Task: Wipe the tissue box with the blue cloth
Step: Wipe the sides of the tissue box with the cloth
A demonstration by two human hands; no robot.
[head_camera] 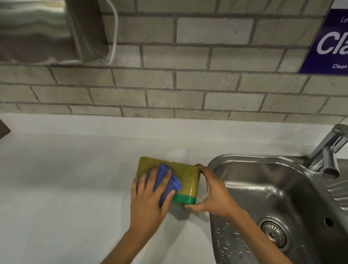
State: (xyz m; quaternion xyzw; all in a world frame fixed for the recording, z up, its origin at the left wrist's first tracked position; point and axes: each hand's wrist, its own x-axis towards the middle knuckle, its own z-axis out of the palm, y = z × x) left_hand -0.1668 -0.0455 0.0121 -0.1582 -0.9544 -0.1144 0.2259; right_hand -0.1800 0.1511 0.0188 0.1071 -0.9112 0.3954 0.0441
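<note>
Pressing a crumpled blue cloth (166, 185) against the olive-yellow rectangular tissue box with a green band along its lower edge (183, 179), the left hand (149, 200) lies flat with the fingers spread over the fabric; it pins the cloth to the box and does not close around it. The cloth covers the left part of the near face of the box, and some folds come out between the fingers. The right hand (213, 191) grasps the box at its right end: the fingers curl over the upper right corner and the thumb sits under the lower right corner, at the green band. The box stands on the pale white counter (62, 186), just beside the left rim of the stainless steel sink (248, 174). Water drops lie on the near inner wall of the sink, and a round drain (273, 231) is in its bottom. A chrome tap (328, 155) stands at the far right corner of the sink. Behind the counter is a wall of grey bricks (193, 81), with a metal dispenser (39, 19) mounted at the upper left and a blue sign (340, 44) at the upper right.
</note>
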